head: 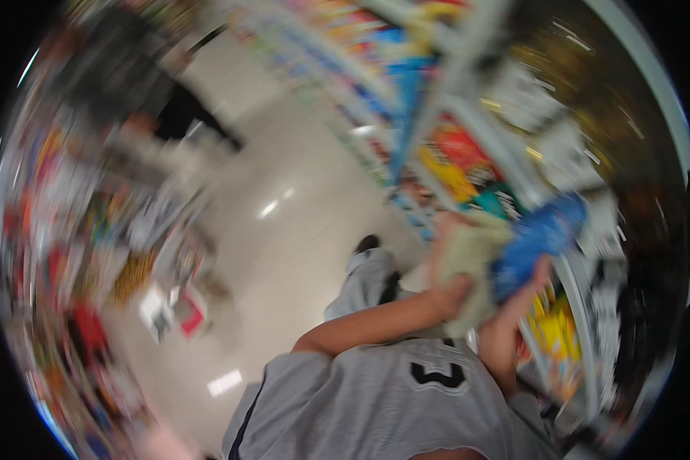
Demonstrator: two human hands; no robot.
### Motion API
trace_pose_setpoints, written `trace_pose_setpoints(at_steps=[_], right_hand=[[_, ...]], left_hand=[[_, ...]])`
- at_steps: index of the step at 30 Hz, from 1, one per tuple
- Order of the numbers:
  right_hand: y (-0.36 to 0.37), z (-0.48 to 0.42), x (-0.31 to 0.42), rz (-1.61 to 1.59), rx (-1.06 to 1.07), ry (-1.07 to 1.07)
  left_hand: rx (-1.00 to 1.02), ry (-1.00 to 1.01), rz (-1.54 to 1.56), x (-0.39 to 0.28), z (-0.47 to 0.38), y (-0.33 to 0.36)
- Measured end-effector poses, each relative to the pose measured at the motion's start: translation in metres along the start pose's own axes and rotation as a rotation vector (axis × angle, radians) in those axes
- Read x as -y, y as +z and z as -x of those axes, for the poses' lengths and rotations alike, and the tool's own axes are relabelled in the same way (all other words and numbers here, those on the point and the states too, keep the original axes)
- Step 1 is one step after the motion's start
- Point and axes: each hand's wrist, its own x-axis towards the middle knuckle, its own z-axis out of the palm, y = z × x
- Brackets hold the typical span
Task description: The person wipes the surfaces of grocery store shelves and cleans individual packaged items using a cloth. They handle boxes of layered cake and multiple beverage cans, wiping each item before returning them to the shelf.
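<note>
My left hand [455, 294] reaches across from the left and grips a pale green cloth [480, 253]. Just right of the cloth, my right hand [514, 313] holds a blue package [537, 244], tilted up to the right. Blur hides its exact kind, and the cloth partly overlaps the hands. Both things are raised in front of a store shelf [483, 138]. Beside them on the shelf lie red and yellow packets [454, 155] and a teal packet [497, 201].
More yellow packets [558, 328] fill a lower shelf at right. The tiled aisle floor [287, 190] runs between shelves. At upper left stands another person in dark clothes [121, 69]. Mixed goods [132, 230] line the left side, with a white and red box [190, 313] near the floor.
</note>
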Motion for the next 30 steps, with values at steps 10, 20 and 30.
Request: trace_pose_setpoints(at_steps=[10,20,30], right_hand=[[-0.027,-0.005,0.036,-0.108,0.112,-0.337],[-0.015,-0.026,0.044,0.686,-0.121,-0.69],[0.009,-0.002,0.091,0.871,-0.045,-0.776]], left_hand=[[0.014,-0.946,0.241,-0.022,-0.096,0.038],[0.353,-1.193,0.069,0.008,-0.128,0.035],[0.288,-0.746,0.071,-0.009,-0.158,0.083]])
